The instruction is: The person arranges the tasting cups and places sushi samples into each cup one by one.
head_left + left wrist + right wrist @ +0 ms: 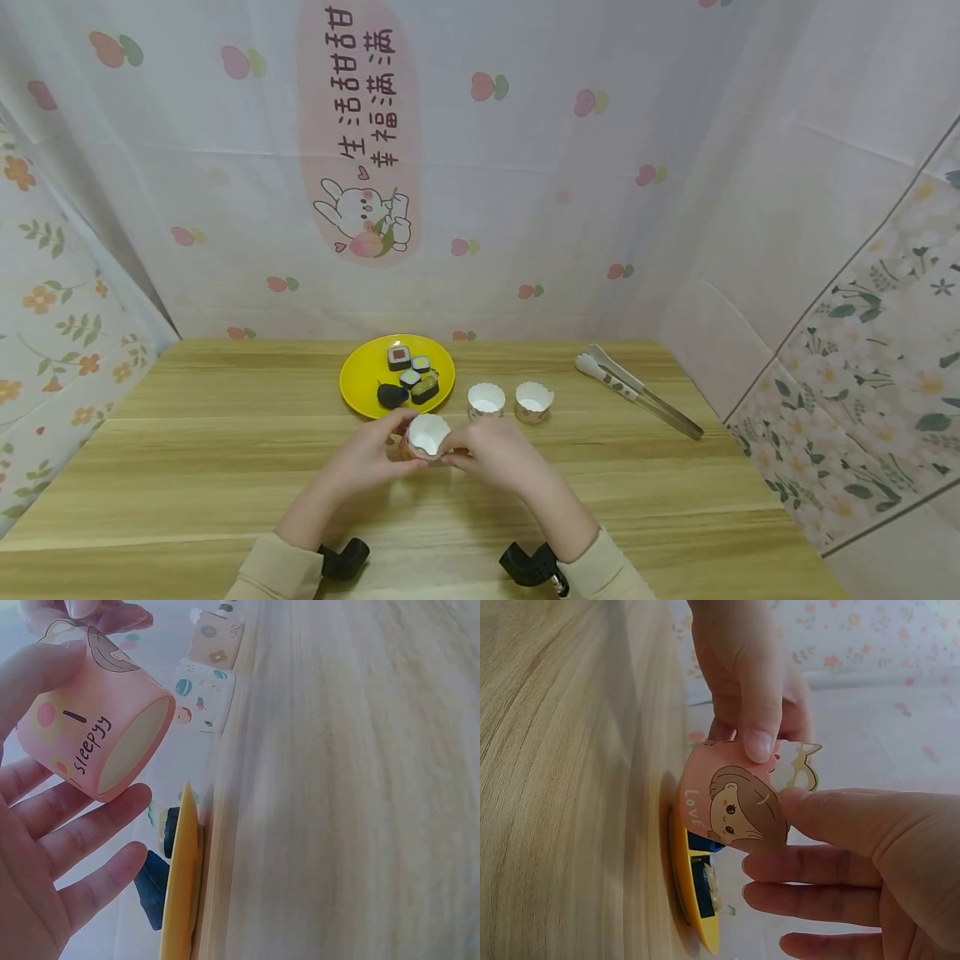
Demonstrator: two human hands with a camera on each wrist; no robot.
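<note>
A pink paper baking cup (428, 436) with a scalloped white rim is held above the table, in front of the yellow plate. My left hand (372, 450) grips it by the side, thumb opposite the fingers. Lettering and part of a cartoon figure show on the cup's wall (97, 735) in the left wrist view. My right hand (491, 450) pinches the rim between thumb and fingers, the other fingers extended beside it. The right wrist view shows a cartoon face on the cup (731, 799). The cup's inside looks white, with nothing visible in it.
Behind the hands lies the yellow plate (354, 379) with several toy sushi pieces (399, 357) and a dark eggplant-like piece (392, 396). Two more paper cups, one white (486, 401) and one tan (533, 403), stand to its right. Metal tongs (645, 394) lie farther right.
</note>
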